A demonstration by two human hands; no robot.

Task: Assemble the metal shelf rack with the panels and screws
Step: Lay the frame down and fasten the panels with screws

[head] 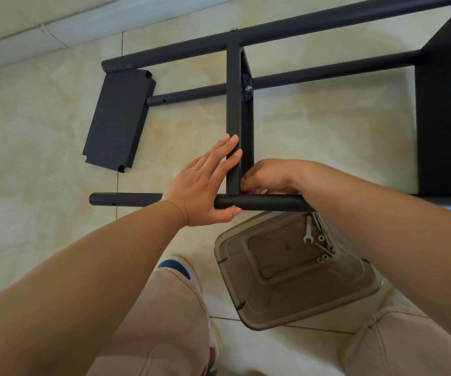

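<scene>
Left hand point(205, 183) flat, fingers straight against the upright shelf panel point(234, 118), thumb under the near tube point(259, 202). Right hand point(270, 176) curled behind that panel at its joint with the tube; fingertips hidden, so held object, if any, not discernible. Black rack frame point(314, 25) lying across the floor point(42, 172), cut off at right. Loose panel point(118, 118) flat toward the far left. Translucent bin point(295, 280) near, holding wrench point(308, 232) and small hardware.
</scene>
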